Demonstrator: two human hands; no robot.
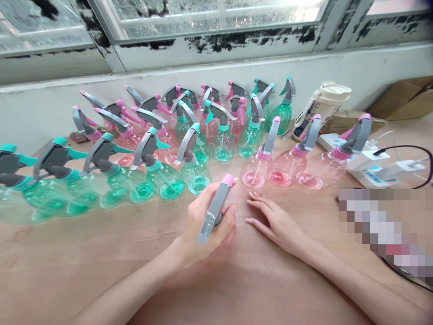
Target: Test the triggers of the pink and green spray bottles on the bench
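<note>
My left hand (199,221) is wrapped round a pink spray bottle (216,205) with a grey trigger head and pink nozzle; my fingers hide most of its body. Close by on the right, my right hand (274,221) lies low over the wooden table with its fingers stretched out and nothing in them. Beyond it stand three pink spray bottles, the nearest one (257,169) just past my fingertips. A row of green spray bottles runs off to the left, ending in a green bottle (196,174) behind my left hand.
More pink and green bottles (223,140) crowd together against the wall below the window (219,18). At the right are a white lidded cup (329,99), a cardboard box (402,97), a power strip (365,169) with a black cable, and a pixelated patch on the table (169,271).
</note>
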